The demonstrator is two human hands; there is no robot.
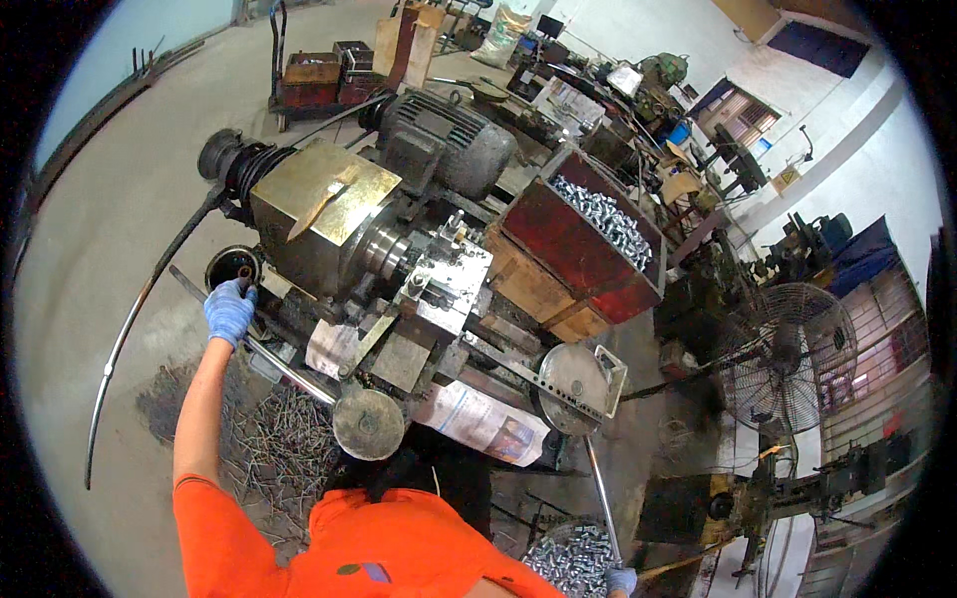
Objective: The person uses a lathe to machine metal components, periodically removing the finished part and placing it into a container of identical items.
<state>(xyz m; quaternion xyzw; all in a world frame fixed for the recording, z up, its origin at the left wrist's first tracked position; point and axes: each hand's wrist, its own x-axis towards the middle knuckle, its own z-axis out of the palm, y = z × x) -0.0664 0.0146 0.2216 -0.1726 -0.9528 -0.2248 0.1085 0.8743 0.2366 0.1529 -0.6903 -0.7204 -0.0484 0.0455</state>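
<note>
My left hand (229, 313), in a pale blue glove, is at a round black pot (233, 265) left of the lathe. Its fingers are closed on a short dark stick-like piece (244, 273) over the pot's opening; its kind cannot be made out. My right hand (620, 580), also gloved and partly cut off by the lower edge, grips the end of a long metal lever (603, 498). This lever runs up to a round disc (574, 385) on the lathe's near right. At the machine's middle are the chuck (384, 251) and a shiny tool slide (447, 284).
A red box of shiny metal parts (518, 227) rests on wood behind the slide. More such parts (573, 560) lie near my right hand. Metal scraps (284, 439) cover the floor beside my left arm. A caged fan (788, 354) and a motor (449, 140) stand nearby.
</note>
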